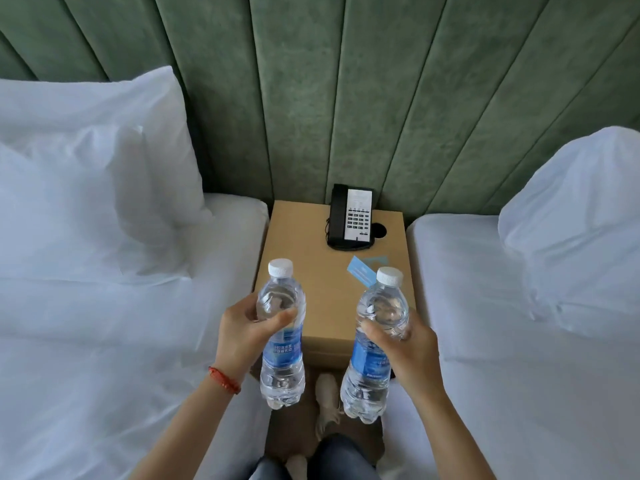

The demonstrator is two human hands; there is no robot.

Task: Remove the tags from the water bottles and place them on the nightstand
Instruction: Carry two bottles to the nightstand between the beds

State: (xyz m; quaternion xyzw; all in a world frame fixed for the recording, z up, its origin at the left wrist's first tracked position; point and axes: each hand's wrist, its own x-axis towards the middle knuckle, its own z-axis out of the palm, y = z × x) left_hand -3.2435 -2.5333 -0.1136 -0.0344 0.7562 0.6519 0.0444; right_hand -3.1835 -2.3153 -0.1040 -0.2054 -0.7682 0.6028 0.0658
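My left hand [244,332] grips a clear water bottle [282,372] with a white cap and blue label, held upright in front of the nightstand. My right hand [405,344] grips a second, similar water bottle [369,375], tilted slightly right. Both bottles hang in the air above the floor, near the front edge of the tan wooden nightstand [311,244]. A blue paper tag [360,273] lies on the nightstand top, just behind the right bottle's cap. A second, paler tag [375,260] seems to lie beside it.
A black and white desk phone [351,216] stands at the back of the nightstand beside a round cable hole [379,231]. White beds with pillows [86,188] flank it left and right. Green padded headboard [311,81] behind. My legs and shoes [327,403] are below.
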